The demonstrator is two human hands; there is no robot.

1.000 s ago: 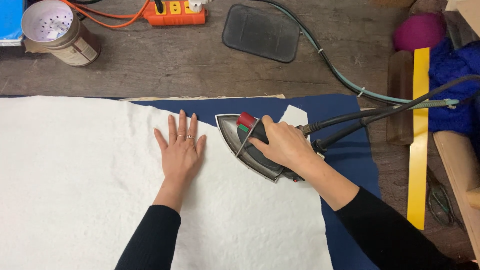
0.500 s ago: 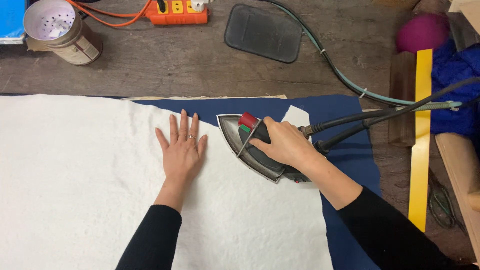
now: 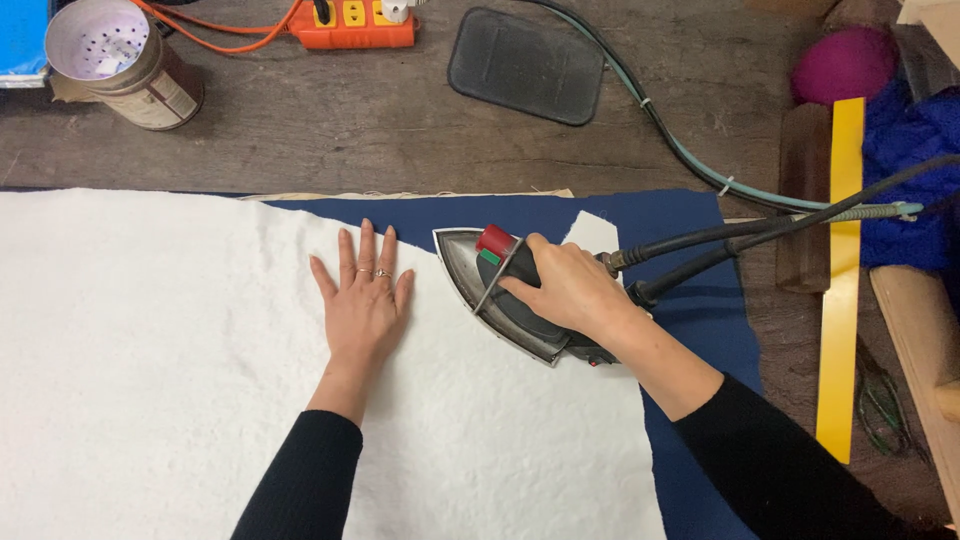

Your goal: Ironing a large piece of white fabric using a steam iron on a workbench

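My right hand [image 3: 567, 287] grips the black handle of a grey steam iron [image 3: 474, 275] with a red knob. The iron rests flat on a white fleecy fabric sheet [image 3: 150, 380], its tip pointing up and left. My left hand [image 3: 362, 302] lies flat with fingers spread on the same fabric, just left of the iron's tip, a ring on one finger. Under the white sheet lies a dark blue cloth [image 3: 690, 330]. Black hoses [image 3: 760, 235] run from the iron's rear off to the right.
On the wooden table behind: a perforated tin can [image 3: 120, 60], an orange power strip [image 3: 350, 20], a black pad [image 3: 527, 65]. A yellow ruler [image 3: 840, 290], a magenta ball [image 3: 845, 62] and blue yarn [image 3: 915, 170] sit at the right.
The iron and my right hand have barely shifted, sliding slightly left on the white fabric. My left hand stays flat in the same place.
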